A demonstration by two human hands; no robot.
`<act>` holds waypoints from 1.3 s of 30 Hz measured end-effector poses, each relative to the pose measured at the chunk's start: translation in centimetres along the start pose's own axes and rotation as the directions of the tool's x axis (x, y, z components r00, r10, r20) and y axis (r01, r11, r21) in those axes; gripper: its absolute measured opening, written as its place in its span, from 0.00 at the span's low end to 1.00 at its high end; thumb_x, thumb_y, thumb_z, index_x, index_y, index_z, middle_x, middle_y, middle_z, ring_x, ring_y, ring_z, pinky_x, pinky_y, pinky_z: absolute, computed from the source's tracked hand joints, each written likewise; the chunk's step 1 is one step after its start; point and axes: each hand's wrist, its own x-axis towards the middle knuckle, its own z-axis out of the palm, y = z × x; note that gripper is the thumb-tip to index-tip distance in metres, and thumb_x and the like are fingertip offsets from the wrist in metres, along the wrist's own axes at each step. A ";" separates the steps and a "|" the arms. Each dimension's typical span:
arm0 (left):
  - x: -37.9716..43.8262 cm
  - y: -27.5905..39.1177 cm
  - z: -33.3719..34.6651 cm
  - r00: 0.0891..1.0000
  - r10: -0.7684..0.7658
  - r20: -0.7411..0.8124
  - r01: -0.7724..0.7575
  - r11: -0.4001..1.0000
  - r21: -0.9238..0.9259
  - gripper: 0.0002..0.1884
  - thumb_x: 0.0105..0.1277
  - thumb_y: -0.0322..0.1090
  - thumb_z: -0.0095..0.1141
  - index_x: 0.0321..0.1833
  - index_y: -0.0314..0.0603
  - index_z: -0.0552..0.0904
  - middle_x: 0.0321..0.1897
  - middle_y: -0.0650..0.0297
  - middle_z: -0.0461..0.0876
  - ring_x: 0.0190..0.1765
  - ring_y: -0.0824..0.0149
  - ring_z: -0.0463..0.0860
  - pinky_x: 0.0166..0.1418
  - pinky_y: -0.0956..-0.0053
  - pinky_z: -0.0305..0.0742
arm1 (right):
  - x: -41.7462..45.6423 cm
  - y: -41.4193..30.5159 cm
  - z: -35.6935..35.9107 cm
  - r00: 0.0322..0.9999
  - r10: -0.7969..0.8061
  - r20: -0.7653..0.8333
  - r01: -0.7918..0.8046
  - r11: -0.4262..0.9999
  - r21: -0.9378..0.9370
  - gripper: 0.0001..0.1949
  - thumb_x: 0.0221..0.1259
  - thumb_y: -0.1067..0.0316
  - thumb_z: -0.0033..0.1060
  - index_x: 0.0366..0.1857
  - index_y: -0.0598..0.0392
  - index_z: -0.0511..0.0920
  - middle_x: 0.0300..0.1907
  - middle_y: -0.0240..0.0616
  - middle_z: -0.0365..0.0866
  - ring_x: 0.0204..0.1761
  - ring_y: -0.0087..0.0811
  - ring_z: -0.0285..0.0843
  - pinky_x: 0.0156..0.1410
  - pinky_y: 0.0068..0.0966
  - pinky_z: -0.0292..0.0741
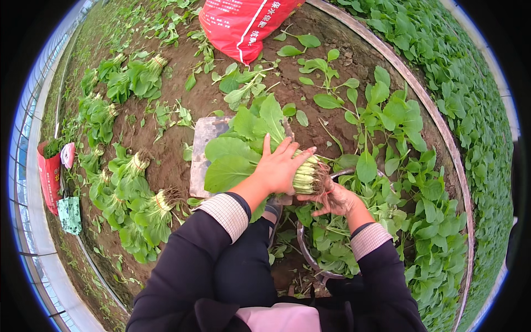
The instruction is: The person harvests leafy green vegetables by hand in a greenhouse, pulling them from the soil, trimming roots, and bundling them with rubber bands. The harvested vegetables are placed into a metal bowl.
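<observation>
My left hand [278,166] lies across the stems of a bunch of leafy greens [306,176], gripping it with spread fingers. The bunch is on its side, its broad leaves to the left and its soil-covered roots to the right. At the root end, my right hand [342,202] has its fingers partly under the roots. A thin red band [330,192] shows at these fingers; part of it is hidden. Beneath the leaves is a worn, pale board [202,155]. Loose greens fill a round-rimmed container [306,249] below my right hand.
Several tied bunches of greens [135,166] lie on the soil at left. A red printed sack [244,25] stands ahead, another red bag [49,176] at far left. Unpicked plants [431,186] grow at right, beside a curved bed edge [446,133]. Loose leaves [244,85] are scattered ahead.
</observation>
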 end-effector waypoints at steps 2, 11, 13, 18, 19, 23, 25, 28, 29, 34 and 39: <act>0.1 -0.3 0.1 1.000 -0.006 0.002 0.006 1.000 0.018 0.60 0.30 0.50 0.72 0.72 0.68 0.52 0.64 0.57 0.64 0.71 0.55 0.57 0.68 0.34 0.37 | 0.1 0.7 1.9 0.978 -0.066 -0.200 0.051 0.996 -0.075 0.41 0.42 0.40 0.69 0.64 0.38 0.61 0.62 0.31 0.67 0.64 0.34 0.64 0.53 0.53 0.68; -0.3 -0.7 0.0 0.998 0.006 0.056 -0.005 1.000 -0.023 0.60 0.29 0.49 0.72 0.72 0.59 0.55 0.67 0.56 0.62 0.73 0.55 0.53 0.70 0.36 0.31 | 3.9 7.9 4.8 0.809 -0.137 -0.572 0.354 0.890 0.288 0.07 0.57 0.66 0.61 0.36 0.56 0.79 0.32 0.33 0.82 0.33 0.25 0.79 0.40 0.32 0.75; -0.3 -0.6 -0.1 0.998 0.021 0.055 -0.019 0.999 -0.031 0.59 0.29 0.50 0.72 0.72 0.57 0.55 0.67 0.56 0.62 0.73 0.56 0.52 0.70 0.36 0.30 | 4.5 8.0 5.1 0.807 -0.165 -0.567 0.410 0.848 0.336 0.07 0.58 0.67 0.58 0.37 0.56 0.79 0.32 0.33 0.82 0.32 0.23 0.78 0.41 0.28 0.73; 0.1 -1.1 -1.6 0.986 0.037 0.164 -0.033 0.999 -0.023 0.60 0.32 0.52 0.71 0.73 0.55 0.51 0.66 0.52 0.62 0.72 0.53 0.53 0.70 0.36 0.30 | 4.4 6.3 3.1 0.790 -0.213 -0.575 0.403 0.887 0.224 0.07 0.57 0.73 0.52 0.37 0.59 0.79 0.33 0.36 0.83 0.32 0.26 0.78 0.41 0.24 0.72; 0.1 -1.2 -1.8 0.985 0.027 0.171 -0.025 1.000 -0.018 0.60 0.32 0.52 0.71 0.73 0.55 0.51 0.66 0.50 0.62 0.72 0.52 0.54 0.70 0.37 0.31 | 4.0 5.3 3.9 0.775 -0.221 -0.592 0.392 0.903 0.176 0.07 0.56 0.74 0.51 0.36 0.60 0.79 0.33 0.37 0.83 0.32 0.27 0.78 0.41 0.24 0.72; 0.2 -1.2 -2.8 0.993 -0.039 0.111 0.051 0.993 -0.110 0.61 0.34 0.53 0.71 0.74 0.53 0.48 0.62 0.47 0.64 0.68 0.50 0.59 0.71 0.41 0.33 | 3.4 2.2 4.7 0.684 -0.417 -0.599 0.492 0.869 -0.042 0.10 0.49 0.79 0.47 0.35 0.62 0.76 0.31 0.39 0.81 0.29 0.29 0.77 0.37 0.25 0.73; 0.3 -1.1 -1.2 0.998 -0.051 0.044 0.052 0.998 -0.041 0.62 0.34 0.54 0.71 0.74 0.52 0.47 0.58 0.49 0.67 0.66 0.50 0.62 0.72 0.43 0.35 | 4.3 2.4 3.9 0.697 -0.352 -0.625 0.423 0.906 -0.039 0.10 0.47 0.79 0.47 0.35 0.60 0.76 0.30 0.38 0.81 0.28 0.29 0.77 0.37 0.27 0.74; 0.5 -0.7 -0.6 0.995 -0.049 0.087 0.047 0.998 0.031 0.61 0.36 0.52 0.71 0.74 0.50 0.47 0.57 0.49 0.67 0.64 0.51 0.63 0.72 0.43 0.36 | 5.6 3.9 2.8 0.731 -0.164 -0.662 0.248 0.968 0.035 0.10 0.50 0.77 0.48 0.37 0.58 0.75 0.33 0.37 0.81 0.34 0.28 0.78 0.40 0.32 0.75; 0.7 -0.6 -0.6 0.996 -0.048 0.076 0.046 0.999 0.029 0.61 0.36 0.52 0.71 0.74 0.50 0.48 0.57 0.49 0.67 0.64 0.51 0.63 0.72 0.43 0.36 | 5.2 4.3 2.4 0.727 -0.190 -0.660 0.276 0.961 0.027 0.11 0.51 0.76 0.47 0.40 0.58 0.74 0.35 0.38 0.81 0.36 0.29 0.79 0.39 0.32 0.75; 0.0 -0.9 0.2 0.995 -0.088 0.055 0.085 0.995 0.055 0.59 0.37 0.51 0.71 0.74 0.49 0.49 0.56 0.49 0.67 0.63 0.50 0.63 0.71 0.42 0.37 | 2.7 5.4 8.3 0.683 -0.359 -0.636 0.393 0.915 -0.094 0.19 0.53 0.76 0.46 0.52 0.56 0.65 0.48 0.39 0.79 0.48 0.31 0.78 0.44 0.33 0.75; 0.0 -0.5 1.4 0.998 -0.033 -0.060 0.038 0.996 0.077 0.49 0.50 0.48 0.62 0.73 0.47 0.50 0.55 0.49 0.68 0.61 0.49 0.64 0.71 0.41 0.38 | 1.9 3.2 9.7 0.498 -0.757 -0.422 0.609 0.652 -0.452 0.19 0.49 0.82 0.46 0.49 0.60 0.66 0.46 0.47 0.78 0.48 0.36 0.78 0.50 0.27 0.74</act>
